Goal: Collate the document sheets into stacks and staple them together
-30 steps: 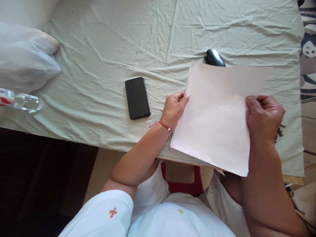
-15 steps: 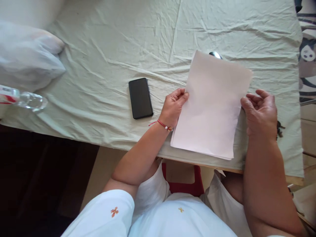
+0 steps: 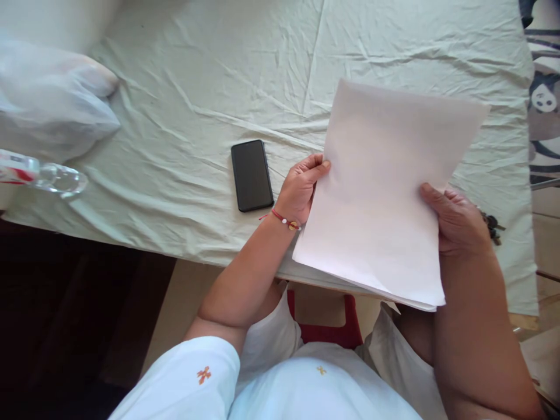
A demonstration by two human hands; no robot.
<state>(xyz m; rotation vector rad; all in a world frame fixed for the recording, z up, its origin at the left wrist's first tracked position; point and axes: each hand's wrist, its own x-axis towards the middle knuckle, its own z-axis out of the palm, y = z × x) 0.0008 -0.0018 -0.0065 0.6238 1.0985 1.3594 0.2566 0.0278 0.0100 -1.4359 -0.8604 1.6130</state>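
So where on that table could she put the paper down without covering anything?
The widest bare cloth runs along the far side, between the plastic bag and the paper. A smaller patch lies between the bottle and the phone. It is crowded near the left hand and right hand.

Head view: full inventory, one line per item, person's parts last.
paper sheets: thin stack, white, held up over the table's near right edge
phone: 1, black, face up mid-table, left of the sheets
bottle: 1, clear with red label, lying at far left edge
plastic bag: 1, whitish, upper left
tablecloth: 1, pale green, creased
stool: 1, red, under the table edge
left hand: grips the sheets' left edge; red bracelet on wrist
right hand: grips the sheets' right edge
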